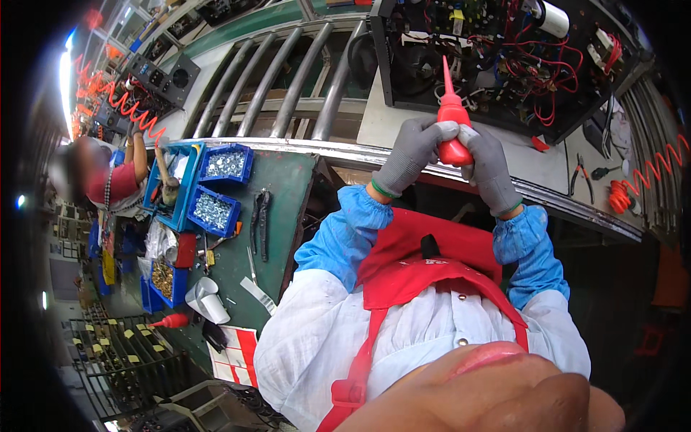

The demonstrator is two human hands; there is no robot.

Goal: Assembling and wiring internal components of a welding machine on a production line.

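Observation:
A red squeeze bottle (453, 111) with a long tapered nozzle is held between both hands, its nozzle pointing away toward the equipment. My left hand (412, 155), in a grey glove, is closed on the bottle from the left. On the other side my right hand (492, 167), gloved the same way, wraps round it, and its thumb lies close to the left one. Just beyond the hands is an open black equipment chassis (392, 86) with red wires (551, 72) and dark parts inside. A small red piece (540, 143) lies by its front edge.
Pliers (580, 177) and a coiled red air hose (620, 196) are at the right. Metal rollers (288, 83) run along the far left. Blue bins (232, 220) of small fasteners, black-handled pliers (260, 225) and another red bottle (171, 321) rest on the green bench. A person (119, 180) works far left.

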